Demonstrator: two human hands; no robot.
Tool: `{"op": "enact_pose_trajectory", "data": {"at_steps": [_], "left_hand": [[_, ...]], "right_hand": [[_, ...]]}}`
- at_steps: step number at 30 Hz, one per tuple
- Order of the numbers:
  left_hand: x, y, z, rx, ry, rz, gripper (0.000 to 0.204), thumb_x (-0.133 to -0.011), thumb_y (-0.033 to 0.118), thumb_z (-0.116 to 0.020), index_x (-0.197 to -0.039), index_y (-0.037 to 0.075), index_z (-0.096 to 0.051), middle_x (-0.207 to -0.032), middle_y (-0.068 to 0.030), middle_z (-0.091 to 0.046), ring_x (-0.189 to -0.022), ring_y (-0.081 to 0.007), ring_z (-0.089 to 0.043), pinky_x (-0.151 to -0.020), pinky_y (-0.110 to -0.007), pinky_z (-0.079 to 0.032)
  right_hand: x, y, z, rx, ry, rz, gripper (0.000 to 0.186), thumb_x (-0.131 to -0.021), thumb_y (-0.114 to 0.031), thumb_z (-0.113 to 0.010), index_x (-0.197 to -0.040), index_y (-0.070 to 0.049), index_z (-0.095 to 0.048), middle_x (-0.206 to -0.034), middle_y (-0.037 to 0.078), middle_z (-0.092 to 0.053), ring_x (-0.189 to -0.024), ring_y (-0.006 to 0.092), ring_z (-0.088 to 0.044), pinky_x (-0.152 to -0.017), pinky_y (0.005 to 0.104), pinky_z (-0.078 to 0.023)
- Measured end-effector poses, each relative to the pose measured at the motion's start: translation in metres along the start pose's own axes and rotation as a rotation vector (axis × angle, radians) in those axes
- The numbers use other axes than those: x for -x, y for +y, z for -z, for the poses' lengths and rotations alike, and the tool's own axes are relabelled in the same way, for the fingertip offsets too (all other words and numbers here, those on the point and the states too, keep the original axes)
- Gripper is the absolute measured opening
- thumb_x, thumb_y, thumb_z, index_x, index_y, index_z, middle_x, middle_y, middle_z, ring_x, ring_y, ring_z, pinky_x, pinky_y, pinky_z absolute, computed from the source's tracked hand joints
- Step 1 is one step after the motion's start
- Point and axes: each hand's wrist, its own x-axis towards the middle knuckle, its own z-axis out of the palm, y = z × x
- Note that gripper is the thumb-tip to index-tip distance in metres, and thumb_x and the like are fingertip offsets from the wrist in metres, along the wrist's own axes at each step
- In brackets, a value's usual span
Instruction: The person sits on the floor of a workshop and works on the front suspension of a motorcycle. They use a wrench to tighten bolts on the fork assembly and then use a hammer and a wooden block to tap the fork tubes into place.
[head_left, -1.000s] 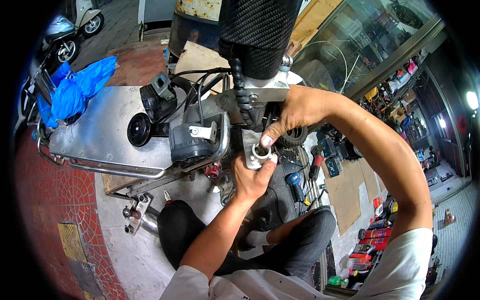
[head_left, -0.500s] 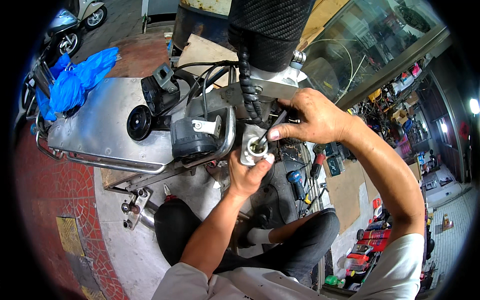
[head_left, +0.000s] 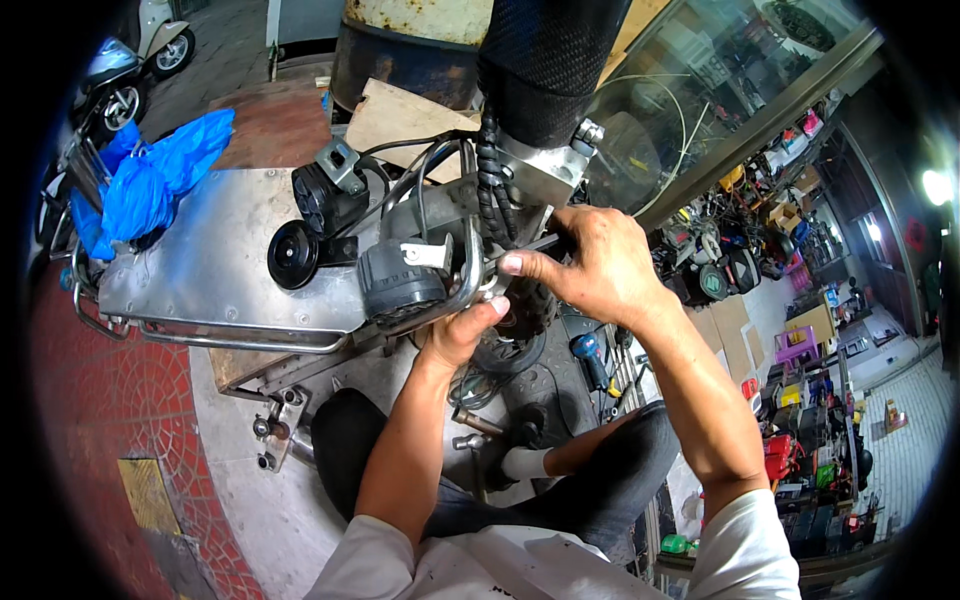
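My left hand (head_left: 460, 335) is closed on a metal bracket with a round fitting (head_left: 492, 285), largely hidden behind fingers and frame. My right hand (head_left: 600, 265) is closed on a thin dark tool (head_left: 540, 244), thumb pointing left just above my left thumb. Both hands are at the steering column beneath a black carbon-fiber tube (head_left: 545, 55) with a silver clamp (head_left: 545, 170). A black spiral-wrapped cable (head_left: 490, 170) runs down beside it. Left of my hands are a chrome bar (head_left: 472, 255), a black round housing (head_left: 400, 290) and a black horn (head_left: 293, 255) beside an aluminum deck (head_left: 210, 270).
Blue plastic bags (head_left: 150, 190) lie on the deck's left end. A rusty drum (head_left: 405, 75) and scooters (head_left: 130, 70) are behind. A blue power tool (head_left: 590, 360) and metal fittings (head_left: 282, 430) lie on the floor. Cluttered tools and containers (head_left: 780, 450) line the right side.
My left hand and the bracket have moved up and left, deeper in by the chrome bar. My right hand has turned, now reaching up from lower right with the dark tool more horizontal.
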Motion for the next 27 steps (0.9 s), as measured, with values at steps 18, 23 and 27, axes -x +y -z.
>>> {"op": "enact_pose_trajectory", "data": {"at_steps": [18,23,27], "left_hand": [[-0.009,0.009,-0.001,-0.074,-0.187,-0.028,0.038,-0.082,0.044,-0.074,-0.081,0.008,-0.061,-0.078,0.0009,-0.055,-0.071,-0.0105,-0.049,-0.064,-0.028,-0.037],[-0.003,-0.01,0.003,-0.154,-0.116,-0.065,0.048,-0.082,0.052,-0.075,-0.089,0.007,-0.062,-0.082,0.0003,-0.056,-0.072,-0.009,-0.049,-0.063,-0.027,-0.038],[0.005,-0.001,-0.02,-0.095,-0.01,-0.052,0.037,-0.084,0.04,-0.072,-0.091,0.005,-0.064,-0.084,-0.0008,-0.06,-0.075,-0.0094,-0.054,-0.066,-0.026,-0.041]], "right_hand": [[0.106,-0.08,0.01,-0.198,-0.063,-0.215,0.034,-0.097,-0.03,-0.067,-0.086,0.0,-0.053,-0.055,0.019,-0.058,-0.052,0.0421,-0.061,-0.048,0.0503,-0.048],[0.106,-0.044,0.026,-0.654,-0.208,-0.248,0.037,-0.097,-0.033,-0.069,-0.099,0.004,-0.064,-0.056,0.018,-0.057,-0.051,0.0368,-0.06,-0.051,0.0431,-0.045],[0.111,0.004,0.003,-1.101,-0.27,-0.049,0.043,-0.106,-0.032,-0.051,-0.126,0.003,-0.065,-0.081,0.011,-0.07,-0.074,0.0198,-0.066,-0.072,0.0338,-0.051]]}}
